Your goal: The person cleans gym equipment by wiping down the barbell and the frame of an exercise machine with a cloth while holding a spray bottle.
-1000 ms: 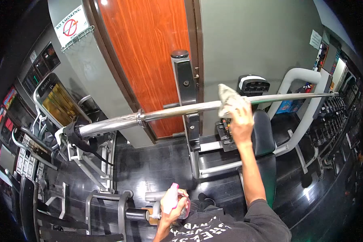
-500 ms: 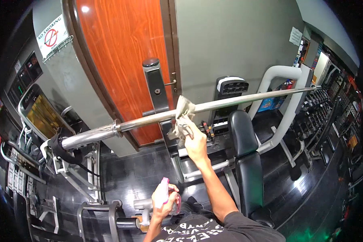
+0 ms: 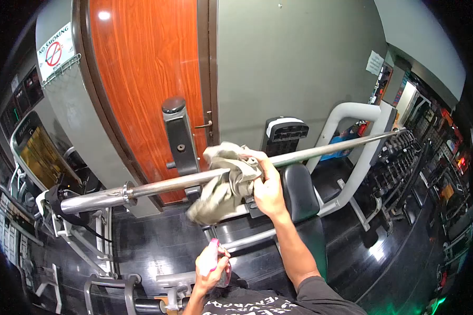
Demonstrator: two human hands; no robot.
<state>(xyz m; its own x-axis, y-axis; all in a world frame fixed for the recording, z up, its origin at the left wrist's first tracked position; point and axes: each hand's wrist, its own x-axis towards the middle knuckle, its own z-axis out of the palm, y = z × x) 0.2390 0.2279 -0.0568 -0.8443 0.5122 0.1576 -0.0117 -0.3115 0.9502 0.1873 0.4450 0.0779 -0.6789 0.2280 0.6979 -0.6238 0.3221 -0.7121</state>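
Note:
A long chrome barbell (image 3: 333, 148) stretches across the view at chest height, its thick sleeve (image 3: 92, 201) at the left. My right hand (image 3: 269, 190) is closed on a crumpled greyish-beige cloth (image 3: 231, 176), which drapes over the middle of the bar. The lower end of the cloth hangs beneath the bar and is slightly blurred. Low in front of my body, my left hand (image 3: 209, 270) grips a spray bottle (image 3: 210, 257) with a white and pink head. Its clear body is mostly hidden behind the fingers.
A black padded bench (image 3: 299, 191) stands right of the bar's middle. Behind are a wooden door (image 3: 147, 79) and a black machine column (image 3: 181, 139). Dumbbell racks (image 3: 402, 168) line the right side. Grey-framed equipment (image 3: 113, 283) stands at the lower left.
My right hand has slid right along the bar with the cloth, which now spreads wider and hangs lower. The view has shifted slightly. My left hand still holds the spray bottle.

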